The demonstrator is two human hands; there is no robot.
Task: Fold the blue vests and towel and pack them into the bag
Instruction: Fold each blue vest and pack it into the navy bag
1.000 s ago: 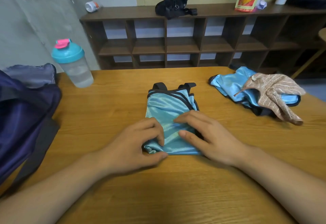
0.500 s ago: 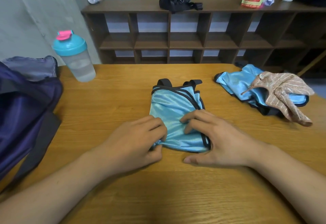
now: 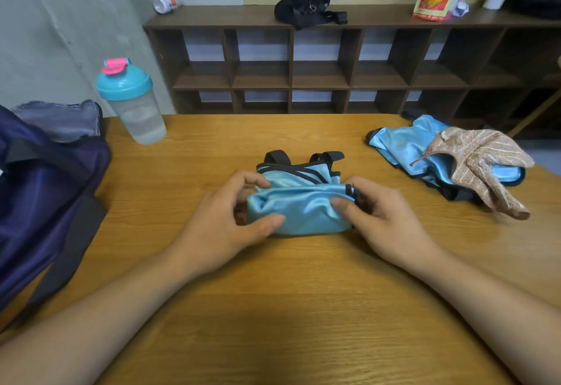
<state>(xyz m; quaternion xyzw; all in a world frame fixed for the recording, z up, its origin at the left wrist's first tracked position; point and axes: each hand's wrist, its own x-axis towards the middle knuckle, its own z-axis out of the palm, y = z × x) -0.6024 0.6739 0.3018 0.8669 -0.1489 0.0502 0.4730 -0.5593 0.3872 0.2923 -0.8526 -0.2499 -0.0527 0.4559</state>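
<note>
At frame centre, the left hand [image 3: 224, 226] and right hand [image 3: 385, 220] pinch the ends of a folded blue vest [image 3: 300, 205] on the table [image 3: 303, 308], apparently lifting its near edge. The bag [image 3: 39, 196] lies far left.

Your left hand [image 3: 224, 217] and right hand [image 3: 379, 217] each grip an end of the blue vest [image 3: 300, 202], its near part bunched into a roll at mid-counter [image 3: 273, 308]. A second blue vest [image 3: 403, 148] lies far right under a striped tan towel [image 3: 482, 166]. The dark purple bag [image 3: 45, 190] sits left, with a teal-lidded shaker bottle [image 3: 133, 105] beyond it.
</note>
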